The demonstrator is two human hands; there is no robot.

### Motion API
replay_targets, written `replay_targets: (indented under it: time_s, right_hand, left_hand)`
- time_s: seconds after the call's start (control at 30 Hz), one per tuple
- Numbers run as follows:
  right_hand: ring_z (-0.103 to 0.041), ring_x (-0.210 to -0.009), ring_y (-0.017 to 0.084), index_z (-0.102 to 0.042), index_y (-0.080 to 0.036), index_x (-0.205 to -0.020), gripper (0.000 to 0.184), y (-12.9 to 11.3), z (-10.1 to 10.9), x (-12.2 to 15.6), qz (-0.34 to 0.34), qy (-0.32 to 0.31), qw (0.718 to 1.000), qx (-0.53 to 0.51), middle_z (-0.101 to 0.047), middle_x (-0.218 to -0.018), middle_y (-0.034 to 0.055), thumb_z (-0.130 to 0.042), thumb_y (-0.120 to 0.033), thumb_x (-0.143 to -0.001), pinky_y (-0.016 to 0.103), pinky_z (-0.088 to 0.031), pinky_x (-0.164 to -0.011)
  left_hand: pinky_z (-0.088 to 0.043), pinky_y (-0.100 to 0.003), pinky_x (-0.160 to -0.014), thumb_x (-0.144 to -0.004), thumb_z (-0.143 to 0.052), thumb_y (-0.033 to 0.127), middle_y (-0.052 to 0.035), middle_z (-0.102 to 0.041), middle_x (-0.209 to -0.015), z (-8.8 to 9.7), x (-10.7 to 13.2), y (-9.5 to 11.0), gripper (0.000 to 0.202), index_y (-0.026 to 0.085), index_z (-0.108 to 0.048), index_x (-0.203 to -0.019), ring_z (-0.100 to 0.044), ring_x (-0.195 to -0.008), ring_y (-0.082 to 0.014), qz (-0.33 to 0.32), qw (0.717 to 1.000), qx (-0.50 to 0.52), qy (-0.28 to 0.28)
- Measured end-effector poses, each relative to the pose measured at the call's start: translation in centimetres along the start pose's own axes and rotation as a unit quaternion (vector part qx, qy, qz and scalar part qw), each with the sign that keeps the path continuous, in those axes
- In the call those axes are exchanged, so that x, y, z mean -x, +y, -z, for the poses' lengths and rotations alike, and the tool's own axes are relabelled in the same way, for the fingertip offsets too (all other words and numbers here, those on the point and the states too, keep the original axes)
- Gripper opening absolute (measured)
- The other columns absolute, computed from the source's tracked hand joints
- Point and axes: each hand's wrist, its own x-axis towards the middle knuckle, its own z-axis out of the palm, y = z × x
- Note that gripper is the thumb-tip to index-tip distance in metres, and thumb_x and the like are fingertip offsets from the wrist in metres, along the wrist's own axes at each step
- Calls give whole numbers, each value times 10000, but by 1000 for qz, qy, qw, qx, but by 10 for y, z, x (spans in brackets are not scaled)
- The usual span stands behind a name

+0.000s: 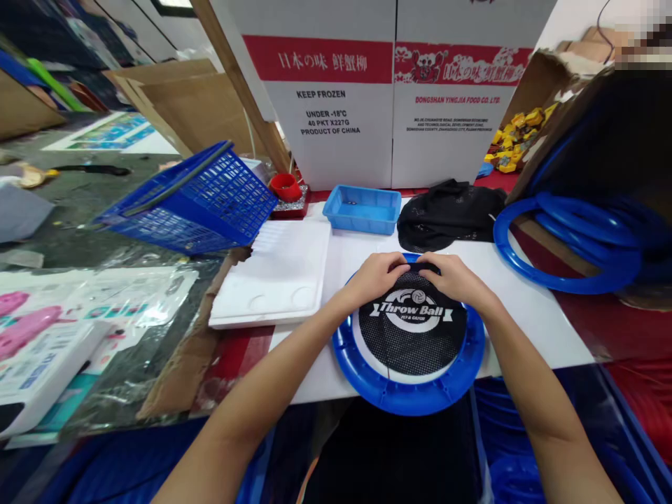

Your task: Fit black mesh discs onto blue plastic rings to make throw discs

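A round blue plastic ring (409, 395) lies on the white tabletop (525, 308) in front of me. A black mesh net (414, 336) printed "Throw Ball" is stretched across it. Both my hands work at the ring's far edge. My left hand (375, 278) has its fingers curled, pinching the black mesh edge against the rim. My right hand (454, 278) does the same from the other side, fingers curled on the net's edge. The fingertips nearly meet at the top of the ring.
A pile of black mesh nets (446, 210) and a small blue tray (362, 208) lie behind. Spare blue rings (567, 241) stack at the right. A white foam tray (276, 276) and tilted blue basket (194, 199) sit left. White cartons (388, 91) stand at the back.
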Motion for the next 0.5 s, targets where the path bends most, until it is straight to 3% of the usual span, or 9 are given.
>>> replay_targets:
  time_s: [0.13,0.23,0.37,0.5]
  right_hand:
    - [-727,-815,225,-773,-265,-1105,219,6,-9,-5,-23,17,999,32,-800,-916,28,-567,-339,-1088,309,-456,-756]
    - [-718,-792,233,-784,-254,-1040,236,4,-13,-7,-61,39,995,71,-804,-898,51,-560,-316,-1079,309,-426,-723]
    - [-671,-713,225,-796,-246,-1001,171,-2,-12,-10,-123,73,985,95,-774,-788,44,-630,-287,-1006,314,-383,-676]
    - [-644,-696,205,-818,-225,-908,194,2,-8,-17,-162,49,984,61,-748,-713,32,-648,-292,-971,309,-383,-685]
  left_hand:
    - [-505,-369,-867,-1081,-604,311,-65,-796,-1006,-4,-9,3,158,194,-711,-1084,-733,-955,-265,13,996,-87,33]
    - [-509,-395,-902,-1098,-570,317,-78,-798,-1034,-11,-15,4,171,204,-693,-1135,-741,-991,-287,-1,987,-155,30]
    - [-523,-387,-876,-1092,-553,258,-71,-803,-1047,-19,-21,-3,169,220,-689,-1185,-748,-986,-282,-29,984,-178,14]
    - [-532,-377,-890,-1094,-543,235,-72,-801,-1105,-27,-24,-12,218,228,-746,-1173,-733,-1065,-279,-54,983,-173,9]
